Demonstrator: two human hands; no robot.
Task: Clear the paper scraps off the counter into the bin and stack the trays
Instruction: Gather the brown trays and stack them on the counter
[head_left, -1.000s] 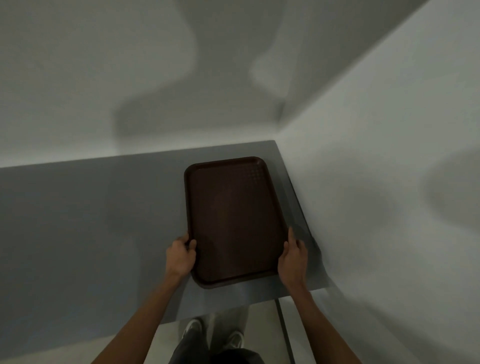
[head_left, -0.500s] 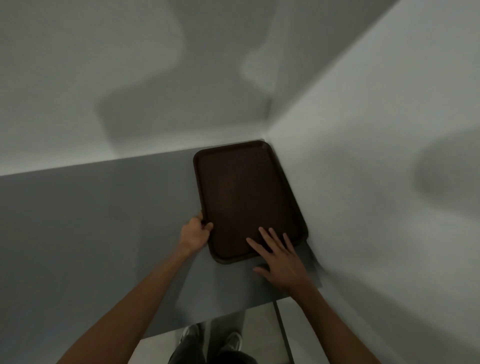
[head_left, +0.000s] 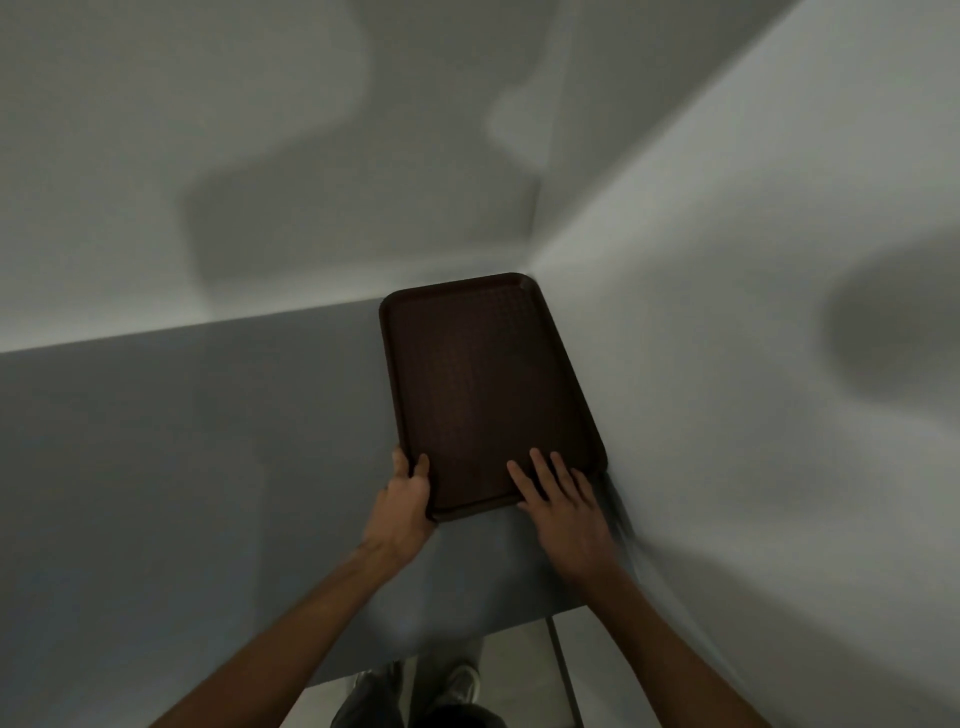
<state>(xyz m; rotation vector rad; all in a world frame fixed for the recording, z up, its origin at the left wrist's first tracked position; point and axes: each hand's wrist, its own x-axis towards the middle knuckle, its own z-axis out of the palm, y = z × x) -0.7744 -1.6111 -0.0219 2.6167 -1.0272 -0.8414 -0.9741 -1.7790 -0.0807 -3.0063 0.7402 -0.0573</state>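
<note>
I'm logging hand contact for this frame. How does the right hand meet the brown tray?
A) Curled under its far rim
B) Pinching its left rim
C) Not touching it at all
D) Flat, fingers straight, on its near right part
D: the right hand lies flat with straight fingers on the near right part of the tray, while the left hand grips the near left corner.

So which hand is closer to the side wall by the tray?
Right. The right hand lies flat on the tray's near corner beside that wall; the left hand grips the tray's other edge.
</note>
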